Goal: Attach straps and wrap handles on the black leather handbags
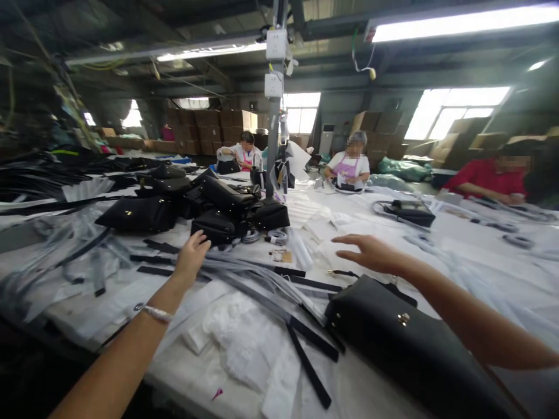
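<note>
My left hand (192,256) reaches out over the table, fingers apart, at the near edge of a black handbag (213,227) in a pile; whether it touches the bag I cannot tell. It holds nothing that I can see. My right hand (369,251) hovers with fingers stretched out, above and behind a large black handbag (393,326) with a gold clasp (403,319). Between my arms lie black straps (312,337) partly wrapped in clear plastic, and crumpled white packing sheets (244,331).
Another black bag (135,214) lies left of the pile. A grey post (273,139) with socket boxes rises from the table. Across it sit several co-workers, one in a purple apron (347,167), one in red (476,177). Brown cartons (205,131) are stacked behind.
</note>
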The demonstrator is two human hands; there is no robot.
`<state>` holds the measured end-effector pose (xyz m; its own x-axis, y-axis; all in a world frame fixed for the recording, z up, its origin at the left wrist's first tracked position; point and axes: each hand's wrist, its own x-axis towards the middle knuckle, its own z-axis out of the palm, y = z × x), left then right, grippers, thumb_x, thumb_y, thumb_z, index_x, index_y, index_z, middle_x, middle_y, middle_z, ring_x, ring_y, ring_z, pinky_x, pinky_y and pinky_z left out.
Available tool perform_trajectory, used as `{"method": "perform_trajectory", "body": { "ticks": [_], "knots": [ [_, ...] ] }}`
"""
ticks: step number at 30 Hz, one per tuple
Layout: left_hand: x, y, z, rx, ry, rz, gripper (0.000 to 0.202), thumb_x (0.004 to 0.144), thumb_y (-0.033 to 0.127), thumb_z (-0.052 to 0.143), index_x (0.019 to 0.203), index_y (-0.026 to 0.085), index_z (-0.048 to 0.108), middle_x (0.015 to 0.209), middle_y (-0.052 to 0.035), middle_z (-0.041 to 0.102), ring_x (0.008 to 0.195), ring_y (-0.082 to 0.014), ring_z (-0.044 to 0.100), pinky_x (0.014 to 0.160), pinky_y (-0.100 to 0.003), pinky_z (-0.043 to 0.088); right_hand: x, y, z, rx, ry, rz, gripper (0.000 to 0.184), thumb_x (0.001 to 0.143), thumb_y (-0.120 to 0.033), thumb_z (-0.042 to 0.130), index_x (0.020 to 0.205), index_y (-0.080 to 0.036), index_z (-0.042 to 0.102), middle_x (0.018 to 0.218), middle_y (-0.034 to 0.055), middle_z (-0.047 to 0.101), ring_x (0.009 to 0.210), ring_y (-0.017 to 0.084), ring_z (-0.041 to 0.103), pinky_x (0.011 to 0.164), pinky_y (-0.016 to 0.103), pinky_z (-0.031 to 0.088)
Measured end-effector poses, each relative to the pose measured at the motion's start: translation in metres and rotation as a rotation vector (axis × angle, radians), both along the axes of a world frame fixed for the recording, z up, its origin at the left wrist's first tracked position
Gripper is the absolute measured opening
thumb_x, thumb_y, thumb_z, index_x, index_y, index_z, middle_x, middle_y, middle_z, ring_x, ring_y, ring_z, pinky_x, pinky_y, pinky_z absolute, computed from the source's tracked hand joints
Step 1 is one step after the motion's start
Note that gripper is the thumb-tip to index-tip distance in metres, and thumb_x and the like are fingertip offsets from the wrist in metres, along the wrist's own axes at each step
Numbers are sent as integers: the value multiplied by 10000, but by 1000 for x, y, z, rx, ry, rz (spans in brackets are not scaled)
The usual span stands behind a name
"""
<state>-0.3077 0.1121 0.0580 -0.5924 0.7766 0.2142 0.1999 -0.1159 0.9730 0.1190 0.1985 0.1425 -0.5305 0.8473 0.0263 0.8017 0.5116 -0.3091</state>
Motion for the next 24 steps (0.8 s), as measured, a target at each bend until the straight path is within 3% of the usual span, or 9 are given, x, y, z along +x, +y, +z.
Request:
{"method": "perform_trajectory", "body": {
  "ticks": [2, 5, 9, 12, 15, 18, 21, 24],
  "knots": [
    [45, 8, -10, -41, 8, -234, 441, 809, 393, 691, 1188, 170, 657, 1207, -130, 678, 1094, -292, 634, 938, -421, 499, 64, -9, -17, 33, -57, -282, 555, 834, -450, 572, 1281, -126, 627, 1326, 199, 609, 1233, 405, 542, 1055, 540, 370],
    [131, 12, -21, -65, 43, -617, 400, 794, 472, 688, 1098, 215, 734, 1158, -80, 724, 1086, -295, 651, 969, -398, 485, 134, -40, -52, 26, -78, -606, 582, 768, -428, 617, 1185, -24, 664, 1141, 298, 679, 1098, 483, 612, 940, 593, 436],
    [234, 14, -35, -80, 46, -864, 434, 792, 550, 654, 1028, 204, 765, 1094, -70, 752, 1107, -319, 638, 1018, -408, 439, 171, -93, -94, 19, 21, -831, 502, 697, -462, 665, 1035, -96, 727, 952, 248, 743, 949, 460, 682, 852, 560, 490],
    [282, 23, -44, -124, 1, -939, 457, 797, 597, 613, 941, 195, 775, 991, -77, 772, 1087, -326, 641, 1009, -412, 438, 176, -117, -113, 25, 161, -845, 382, 651, -486, 686, 921, -223, 748, 1015, 143, 755, 947, 390, 696, 875, 502, 501],
    [306, 30, -50, -180, -63, -982, 478, 796, 602, 607, 998, 196, 758, 994, -83, 772, 1091, -308, 643, 999, -400, 446, 177, -125, -123, 19, 307, -891, 361, 669, -540, 652, 878, -262, 748, 998, 102, 759, 946, 364, 699, 889, 494, 505],
    [311, 25, -51, -215, -117, -1019, 525, 798, 599, 607, 1065, 168, 741, 1057, -111, 759, 1067, -314, 658, 977, -433, 467, 174, -134, -127, 10, 454, -978, 522, 743, -629, 564, 1013, -213, 727, 972, 139, 752, 921, 355, 710, 857, 492, 532],
    [304, 3, -49, -187, -160, -1007, 549, 786, 564, 652, 1146, 154, 713, 1168, -127, 721, 1113, -327, 641, 1000, -450, 461, 163, -159, -121, 62, 644, -994, 715, 786, -648, 553, 1352, -213, 525, 1243, 143, 659, 1025, 311, 692, 883, 431, 547],
    [291, -33, -50, -91, -185, -932, 577, 798, 521, 675, 1272, 194, 638, 1314, -99, 645, 1243, -316, 559, 1077, -428, 404, 146, -196, -114, 215, 1000, -860, 835, 761, -564, 670, 1477, -307, 328, 1438, 95, 509, 1182, 302, 610, 969, 421, 512]
  ]
}}
